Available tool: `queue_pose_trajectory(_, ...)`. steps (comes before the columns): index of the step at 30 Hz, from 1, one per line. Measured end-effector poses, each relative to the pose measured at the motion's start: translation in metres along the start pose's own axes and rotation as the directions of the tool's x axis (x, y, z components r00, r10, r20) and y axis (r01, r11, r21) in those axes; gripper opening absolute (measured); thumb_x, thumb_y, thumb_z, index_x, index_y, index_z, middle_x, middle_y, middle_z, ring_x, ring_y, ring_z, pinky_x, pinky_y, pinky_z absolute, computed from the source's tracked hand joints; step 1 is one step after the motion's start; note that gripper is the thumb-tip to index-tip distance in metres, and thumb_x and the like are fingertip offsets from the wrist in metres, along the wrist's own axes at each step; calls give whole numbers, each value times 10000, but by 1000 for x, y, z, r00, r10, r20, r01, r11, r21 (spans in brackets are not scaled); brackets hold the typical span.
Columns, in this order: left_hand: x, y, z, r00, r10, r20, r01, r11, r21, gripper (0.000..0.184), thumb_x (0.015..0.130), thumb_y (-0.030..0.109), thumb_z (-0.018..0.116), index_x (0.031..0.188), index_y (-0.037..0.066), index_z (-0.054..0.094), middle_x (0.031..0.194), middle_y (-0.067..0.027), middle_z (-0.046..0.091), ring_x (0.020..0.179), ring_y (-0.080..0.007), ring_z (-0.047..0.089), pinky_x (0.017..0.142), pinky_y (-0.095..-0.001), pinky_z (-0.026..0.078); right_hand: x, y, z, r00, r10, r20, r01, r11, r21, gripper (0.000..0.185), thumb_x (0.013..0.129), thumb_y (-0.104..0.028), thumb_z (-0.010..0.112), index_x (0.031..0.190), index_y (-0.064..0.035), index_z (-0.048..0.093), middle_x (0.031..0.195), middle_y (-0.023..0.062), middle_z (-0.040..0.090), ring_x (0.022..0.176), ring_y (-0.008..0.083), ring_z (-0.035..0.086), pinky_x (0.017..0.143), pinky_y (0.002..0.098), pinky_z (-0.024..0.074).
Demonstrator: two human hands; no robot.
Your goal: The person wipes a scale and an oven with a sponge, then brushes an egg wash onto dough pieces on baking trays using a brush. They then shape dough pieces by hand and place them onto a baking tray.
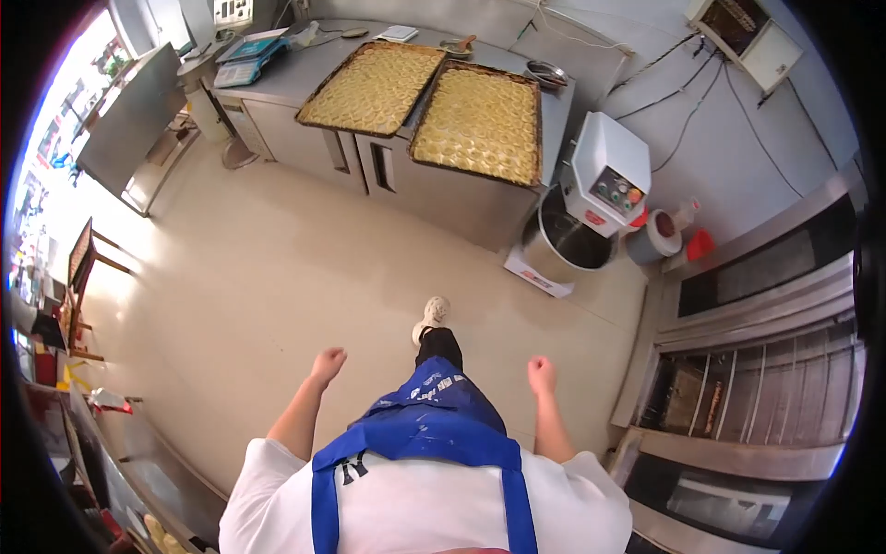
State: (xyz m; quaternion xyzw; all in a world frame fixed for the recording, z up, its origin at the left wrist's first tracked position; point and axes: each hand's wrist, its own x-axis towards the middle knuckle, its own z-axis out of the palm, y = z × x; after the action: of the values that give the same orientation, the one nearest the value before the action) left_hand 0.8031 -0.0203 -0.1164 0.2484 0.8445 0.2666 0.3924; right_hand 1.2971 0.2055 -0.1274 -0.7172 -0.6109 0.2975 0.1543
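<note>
My left hand [329, 366] hangs in the air over the floor, its fingers curled in with nothing seen in them. Out to the other side, my right hand [542, 375] is also closed, and no object shows in it. Both are apart from everything around them. Between them are my blue apron [434, 406] and one foot in a white shoe [431, 314] stepping forward. Ahead, two dark-rimmed baking trays hold rows of yellow round pieces: a left tray [374, 88] and a right tray [480, 120], both overhanging the steel counter's front edge.
The steel counter [443, 208] bears a blue scale [247, 65] at its left. A dough mixer [604, 171] with a steel bowl [565, 242] stands at its right end. A stacked oven [757, 388] lines the right side. A wooden chair [83, 258] and another steel table [134, 138] are at left.
</note>
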Motion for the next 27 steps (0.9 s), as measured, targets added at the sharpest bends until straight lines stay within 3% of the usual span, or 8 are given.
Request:
queue_pose_trajectory(4, 80, 218, -40, 994, 95, -49, -107, 901, -420, 416, 860, 256, 565, 1182, -8, 570, 880, -43, 612, 819, -105, 566, 723, -254, 463, 165, -163, -28, 925, -201, -322, 268, 947, 177, 236, 833, -252, 584, 844, -34, 673, 745, 143, 654, 717, 276, 637, 660, 360, 485)
queue_pose_trajectory(6, 128, 291, -48, 993, 120, -12, -113, 887, -448, 458, 867, 259, 559, 1234, -14, 527, 953, -53, 612, 865, -111, 566, 754, -256, 460, 257, -215, -21, 867, -243, -434, 359, 910, 209, 242, 822, -280, 581, 839, -47, 645, 760, 152, 637, 723, 336, 608, 675, 422, 478)
queue_pose_trajectory(10, 216, 379, -42, 989, 127, 79, -97, 947, -305, 529, 873, 287, 559, 1290, -28, 474, 1094, -107, 601, 948, -172, 567, 842, -292, 451, 356, -285, -15, 897, -157, -412, 230, 964, 132, 289, 824, -298, 578, 929, -41, 659, 874, 154, 628, 820, 320, 595, 745, 418, 463)
queue_pose_trajectory(14, 283, 403, -25, 992, 52, 119, -29, 982, -189, 622, 860, 332, 580, 1332, -38, 419, 1245, -168, 536, 1060, -232, 533, 935, -323, 410, 379, -315, -29, 951, -245, -186, 219, 964, -150, 281, 839, -288, 549, 876, -29, 652, 869, 148, 639, 828, 332, 599, 724, 430, 471)
queue_pose_trajectory(17, 299, 419, -22, 973, -37, 227, 62, 993, -104, 674, 851, 371, 589, 1381, 18, 369, 1222, -111, 530, 1030, -211, 526, 903, -330, 416, 386, -307, -25, 925, -308, -222, 288, 950, -119, 263, 844, -277, 542, 834, -35, 644, 838, 137, 637, 808, 333, 598, 704, 435, 473)
queue_pose_trajectory(20, 290, 451, -21, 944, -115, 308, 199, 945, -258, 517, 839, 367, 615, 1227, 40, 518, 1070, -64, 567, 921, -166, 526, 852, -333, 418, 379, -306, -22, 934, -288, -209, 269, 956, -113, 244, 841, -272, 548, 808, -42, 622, 807, 138, 622, 789, 336, 590, 695, 441, 467)
queue_pose_trajectory(21, 298, 452, -21, 928, -150, 341, 272, 898, -345, 429, 798, 355, 654, 1039, 8, 578, 883, -55, 533, 845, -174, 508, 860, -371, 417, 376, -304, -19, 938, -274, -214, 256, 961, -109, 235, 836, -267, 555, 814, -41, 616, 805, 141, 619, 788, 340, 588, 693, 442, 466)
queue_pose_trajectory(27, 324, 469, -51, 769, -296, 566, 429, 896, -115, 260, 798, 357, 699, 859, 145, 561, 769, 39, 506, 745, -85, 509, 751, -288, 436, 356, -298, -10, 925, -226, -307, 207, 974, -95, 192, 809, -211, 585, 824, -22, 611, 782, 153, 610, 766, 332, 589, 678, 423, 463)
